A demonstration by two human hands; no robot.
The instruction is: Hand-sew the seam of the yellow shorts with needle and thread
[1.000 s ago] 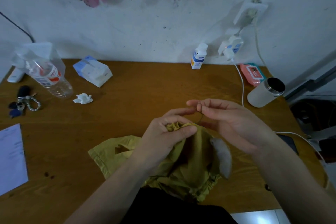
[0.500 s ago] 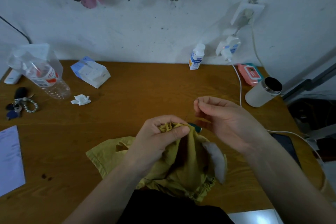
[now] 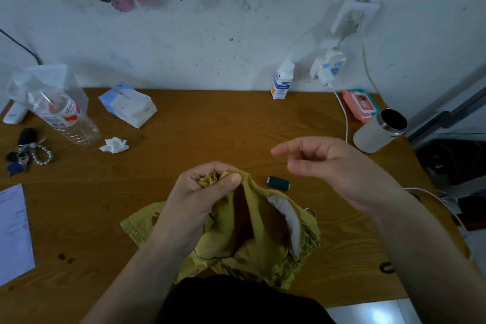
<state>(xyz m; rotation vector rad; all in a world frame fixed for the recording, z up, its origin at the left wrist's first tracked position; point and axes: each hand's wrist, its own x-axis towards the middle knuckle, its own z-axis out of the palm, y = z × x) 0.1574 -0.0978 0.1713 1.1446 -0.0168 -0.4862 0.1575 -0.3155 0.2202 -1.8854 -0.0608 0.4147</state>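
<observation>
Pinching the bunched yellow shorts in the left hand, the person grips taut thread in the right hand.

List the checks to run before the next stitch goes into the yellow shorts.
1. Seam held: left hand pinches the bunched yellow fabric shorts: ok.
2. Stitch drawn: thin dark thread runs straight from the pinch to the right hand: ok.
3. Steel needle in the right hand: cannot tell, too small.
4. Thread free of knots: cannot tell.
5. Supply: small dark green thread spool lies on the brown wooden table, apart from the stretched thread: ok.
</observation>
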